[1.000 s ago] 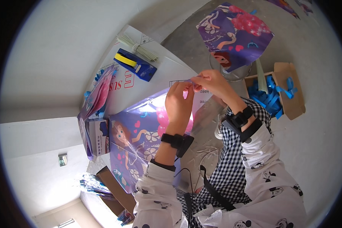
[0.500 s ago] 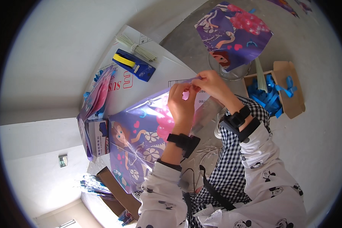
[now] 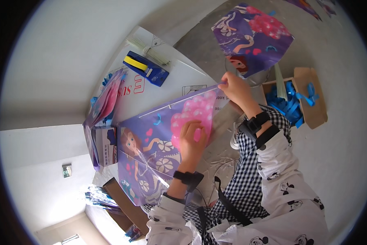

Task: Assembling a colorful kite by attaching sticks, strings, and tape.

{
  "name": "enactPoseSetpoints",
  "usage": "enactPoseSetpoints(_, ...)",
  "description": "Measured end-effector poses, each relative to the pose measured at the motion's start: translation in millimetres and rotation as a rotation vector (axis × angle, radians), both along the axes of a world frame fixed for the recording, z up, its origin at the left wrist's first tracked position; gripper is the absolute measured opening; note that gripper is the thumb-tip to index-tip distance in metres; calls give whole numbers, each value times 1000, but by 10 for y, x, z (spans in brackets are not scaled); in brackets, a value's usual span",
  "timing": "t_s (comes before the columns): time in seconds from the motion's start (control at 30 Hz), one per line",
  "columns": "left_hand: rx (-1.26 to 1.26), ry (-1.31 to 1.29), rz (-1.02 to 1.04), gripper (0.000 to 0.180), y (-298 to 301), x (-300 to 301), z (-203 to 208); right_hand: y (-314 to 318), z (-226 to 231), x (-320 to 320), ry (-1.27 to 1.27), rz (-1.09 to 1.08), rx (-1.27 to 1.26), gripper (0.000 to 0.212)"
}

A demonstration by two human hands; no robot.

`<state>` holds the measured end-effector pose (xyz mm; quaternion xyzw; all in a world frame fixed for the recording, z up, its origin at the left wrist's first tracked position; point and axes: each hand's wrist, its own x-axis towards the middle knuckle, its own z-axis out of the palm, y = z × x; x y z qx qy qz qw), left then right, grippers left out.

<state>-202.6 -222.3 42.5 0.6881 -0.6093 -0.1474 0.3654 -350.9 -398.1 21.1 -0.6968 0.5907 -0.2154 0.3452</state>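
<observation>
A purple kite (image 3: 150, 143) printed with a cartoon figure and pink balloons lies across the white board in front of me. One thin white rod (image 3: 170, 106) runs along its upper edge. At the kite's right corner, the thumb and fingers of my right hand (image 3: 235, 87) are closed in a pinch. My left hand (image 3: 192, 141) is over the pink part, loosely curled with its fingers apart; I see nothing in it. Whether its fingertips touch the sheet I cannot tell.
On the white board (image 3: 173, 77) are a blue tape dispenser (image 3: 146, 68) and a bundle of pale sticks (image 3: 147, 50). Folded kites (image 3: 106, 98) stand at left. Another purple kite (image 3: 252, 38) rests on a stool. An open carton (image 3: 314, 104) holds blue ribbons (image 3: 285, 100).
My left hand has let go near the corner and moved down over the pink balloons. The kite's upper edge and rod now show. My right hand has shifted slightly right, still pinching the corner.
</observation>
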Motion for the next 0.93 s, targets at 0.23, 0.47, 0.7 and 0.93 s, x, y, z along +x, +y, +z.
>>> enactPoseSetpoints(0.23,200,79,80,6,659,397,-176,-162,-248,-77,-226,-101,-127,24)
enactPoseSetpoints(0.47,180,4,31,7,772,406,-139,-173,-129,123,-855,40,593,21)
enactPoseSetpoints(0.7,233,105,3,8,906,478,-216,-72,-268,223,-422,-193,35,19)
enactPoseSetpoints(0.93,406,712,233,12,939,496,105,540,106,827,-530,576,185,24)
